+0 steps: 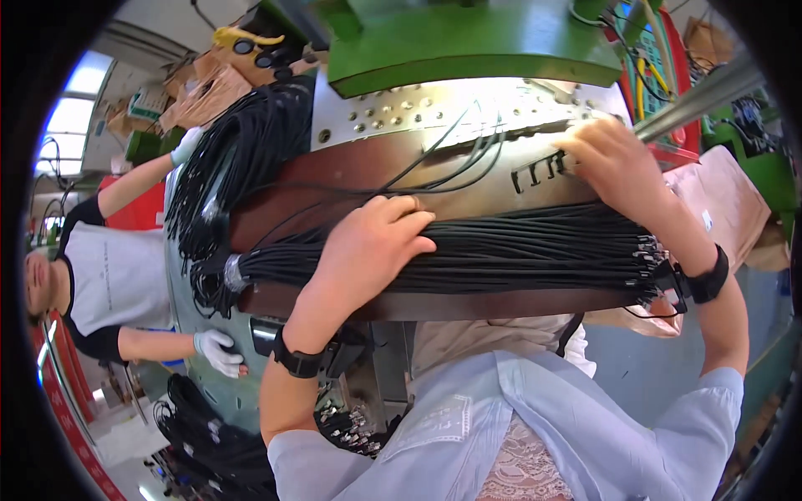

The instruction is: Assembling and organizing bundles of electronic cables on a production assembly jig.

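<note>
A thick bundle of black cables [535, 255] lies across the brown work surface in front of me, tied with clear wrap at its left end and showing metal-tipped ends at its right. Over its upper left part rests my left hand [368, 246], fingers curled down onto the cables. My right hand [614, 167] is at the right of the metal plate, its fingers bent together beside a row of small black pieces [539, 173]. Whatever its fingertips hold is hidden. Several loose black cables [468, 171] curve from the plate toward the left, passing just above my left hand.
A green press [476, 50] stands over the drilled metal plate [376, 113]. Another heap of black cables [251, 150] lies at the left. Beyond it, a co-worker in white gloves [219, 352] is at a table. A metal bar [702, 100] slants in at upper right, near brown paper [723, 200].
</note>
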Demonstrator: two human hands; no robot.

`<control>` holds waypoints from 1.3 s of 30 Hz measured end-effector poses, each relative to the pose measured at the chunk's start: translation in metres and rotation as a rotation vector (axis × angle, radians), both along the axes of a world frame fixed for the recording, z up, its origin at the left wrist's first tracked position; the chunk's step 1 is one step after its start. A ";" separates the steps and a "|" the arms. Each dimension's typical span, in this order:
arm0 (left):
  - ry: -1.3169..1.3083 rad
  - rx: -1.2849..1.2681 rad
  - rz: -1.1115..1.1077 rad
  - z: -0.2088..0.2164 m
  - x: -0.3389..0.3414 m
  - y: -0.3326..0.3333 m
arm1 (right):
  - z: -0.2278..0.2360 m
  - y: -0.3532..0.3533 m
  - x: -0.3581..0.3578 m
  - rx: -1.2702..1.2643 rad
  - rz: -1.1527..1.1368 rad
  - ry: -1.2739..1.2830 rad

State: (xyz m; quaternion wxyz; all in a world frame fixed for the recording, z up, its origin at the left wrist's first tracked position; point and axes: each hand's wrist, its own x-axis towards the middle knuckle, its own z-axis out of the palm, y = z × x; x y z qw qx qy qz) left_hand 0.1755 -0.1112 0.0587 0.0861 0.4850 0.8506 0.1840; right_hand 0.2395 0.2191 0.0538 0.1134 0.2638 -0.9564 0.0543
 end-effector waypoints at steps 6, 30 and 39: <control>-0.233 0.178 0.231 -0.009 -0.002 -0.005 | 0.098 0.042 0.108 0.145 -0.624 -0.284; -1.023 -0.385 -0.367 0.011 0.034 0.193 | -0.011 0.010 -0.027 -0.434 -0.164 -0.576; -1.763 0.595 0.489 -0.004 0.103 0.095 | -0.017 0.009 0.000 -0.501 0.197 -0.450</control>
